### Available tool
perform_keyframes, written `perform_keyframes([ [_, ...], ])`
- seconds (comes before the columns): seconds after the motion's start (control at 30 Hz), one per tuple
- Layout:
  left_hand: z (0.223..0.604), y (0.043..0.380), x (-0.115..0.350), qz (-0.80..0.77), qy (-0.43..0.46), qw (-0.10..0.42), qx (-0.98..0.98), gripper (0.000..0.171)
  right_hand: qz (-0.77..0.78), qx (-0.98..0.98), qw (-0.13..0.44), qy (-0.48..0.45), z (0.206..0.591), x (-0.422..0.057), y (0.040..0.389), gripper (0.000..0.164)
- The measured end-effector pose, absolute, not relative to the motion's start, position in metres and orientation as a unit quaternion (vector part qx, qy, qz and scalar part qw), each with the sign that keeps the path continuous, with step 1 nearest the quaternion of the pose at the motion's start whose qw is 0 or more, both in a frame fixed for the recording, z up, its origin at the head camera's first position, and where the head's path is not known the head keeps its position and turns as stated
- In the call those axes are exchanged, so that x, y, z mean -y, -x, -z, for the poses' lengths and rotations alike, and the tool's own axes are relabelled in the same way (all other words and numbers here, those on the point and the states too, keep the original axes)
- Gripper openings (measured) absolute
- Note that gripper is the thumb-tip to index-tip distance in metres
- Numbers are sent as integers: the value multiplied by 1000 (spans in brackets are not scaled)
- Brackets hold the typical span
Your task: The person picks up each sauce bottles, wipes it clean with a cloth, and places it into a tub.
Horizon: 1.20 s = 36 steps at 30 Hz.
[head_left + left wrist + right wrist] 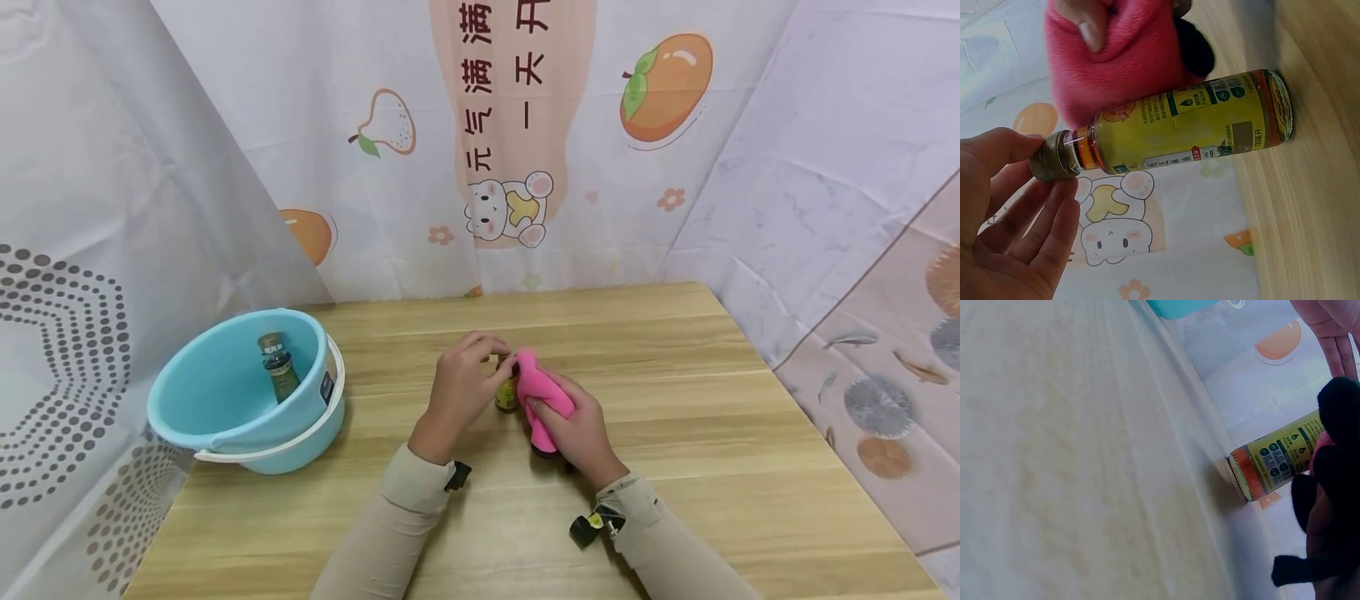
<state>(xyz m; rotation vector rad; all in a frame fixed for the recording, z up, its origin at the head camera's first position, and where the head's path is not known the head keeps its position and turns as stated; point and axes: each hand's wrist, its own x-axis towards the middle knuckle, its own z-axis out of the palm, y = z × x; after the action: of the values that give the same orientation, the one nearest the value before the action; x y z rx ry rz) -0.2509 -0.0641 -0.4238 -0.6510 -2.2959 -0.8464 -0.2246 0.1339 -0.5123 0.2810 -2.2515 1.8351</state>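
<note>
One glass bottle (1179, 125), plush cloth (1129, 69)

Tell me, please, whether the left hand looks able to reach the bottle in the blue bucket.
Probably yes: the bucket is open-topped, but the left hand would first need to release the yellow-labelled bottle it holds.

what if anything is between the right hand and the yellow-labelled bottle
The pink cloth, gripped in the right hand, lies between that hand and the side of the bottle.
</note>
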Motion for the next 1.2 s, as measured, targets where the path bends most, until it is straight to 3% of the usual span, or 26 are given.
perform_keyframes([
  [0.27, 424, 250, 63, 325, 256, 290, 863, 6, -630, 749, 151, -141, 485, -130, 211, 48],
  [0.73, 425, 252, 63, 315, 256, 284, 869, 7, -613, 778, 93, -100, 476, -129, 208, 45],
  [0.97, 423, 251, 64, 322, 255, 278, 868, 7, -586, 806, 59, -63, 511, -135, 226, 46],
  [1.2, 421, 250, 65, 334, 252, 271, 867, 9, -551, 833, 40, -38, 513, -135, 227, 43],
])
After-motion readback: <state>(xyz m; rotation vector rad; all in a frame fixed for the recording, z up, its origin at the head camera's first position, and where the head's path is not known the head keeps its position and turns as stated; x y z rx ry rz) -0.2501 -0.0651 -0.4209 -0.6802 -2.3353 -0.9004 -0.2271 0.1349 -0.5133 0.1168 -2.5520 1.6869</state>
